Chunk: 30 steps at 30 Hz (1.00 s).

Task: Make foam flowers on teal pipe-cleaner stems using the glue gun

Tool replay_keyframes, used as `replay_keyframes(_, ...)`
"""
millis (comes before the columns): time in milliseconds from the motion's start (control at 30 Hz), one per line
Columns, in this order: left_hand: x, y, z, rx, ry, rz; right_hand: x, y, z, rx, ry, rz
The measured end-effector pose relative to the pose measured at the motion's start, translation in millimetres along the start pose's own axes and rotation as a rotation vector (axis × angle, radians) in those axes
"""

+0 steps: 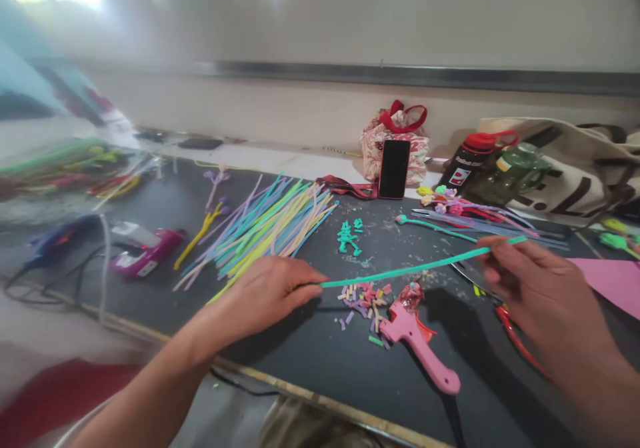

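A teal pipe cleaner (400,273) stretches between my hands above the dark table. My left hand (280,291) pinches its left end, and my right hand (530,288) grips it near the right end, with a short tip sticking out past the fingers. Below it lie short colourful cut pieces (370,298) and a pink glue gun (425,355). Beyond the strip sit small twisted teal pieces (349,237). A teal stem with a pinkish tip (435,226) lies just behind my right hand.
Loose pastel pipe cleaners (270,221) spread at left centre, beside a magenta glue gun (149,253). A phone (395,169) leans on a patterned bag (373,145). Bottles (465,161) and a canvas bag (565,161) stand back right. Red-handled pliers (520,341) lie near my right hand.
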<state>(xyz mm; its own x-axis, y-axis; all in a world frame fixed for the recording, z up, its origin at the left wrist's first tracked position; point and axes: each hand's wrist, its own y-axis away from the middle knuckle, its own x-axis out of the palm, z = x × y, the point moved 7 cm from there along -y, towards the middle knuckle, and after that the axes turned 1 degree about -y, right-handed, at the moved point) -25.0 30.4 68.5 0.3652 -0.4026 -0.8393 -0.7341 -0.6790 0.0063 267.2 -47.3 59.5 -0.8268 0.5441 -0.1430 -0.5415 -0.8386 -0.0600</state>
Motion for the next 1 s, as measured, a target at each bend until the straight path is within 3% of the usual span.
replay_keyframes(133, -2.8, -17, -18, 0.007, 0.044, -0.107, 46, 11, -5, 0.117, -0.171, 0.154)
replay_keyframes(233, 0.0, -35, -42, 0.02, 0.186, -0.22, 82, 19, 3, 0.118, -0.296, 0.302)
replay_keyframes(333, 11.9, -50, -55, 0.011, 0.333, -0.217, 100, 22, 9, 0.074, -0.309, 0.391)
replay_keyframes(467, 24.8, -62, -48, -0.043, 0.463, -0.206, 97, 14, 6, 0.006, -0.259, 0.395)
replay_keyframes(700, 43.3, -78, -29, -0.091, 0.481, -0.158, 79, -6, -6, -0.035, -0.148, 0.346)
replay_keyframes(833, 48.1, -82, -32, -0.079, 0.427, -0.134, 75, -8, -10, -0.08, -0.027, 0.31)
replay_keyframes(1000, 53.6, -83, -39, -0.061, 0.423, -0.195, 76, -2, -10, -0.181, 0.149, 0.307)
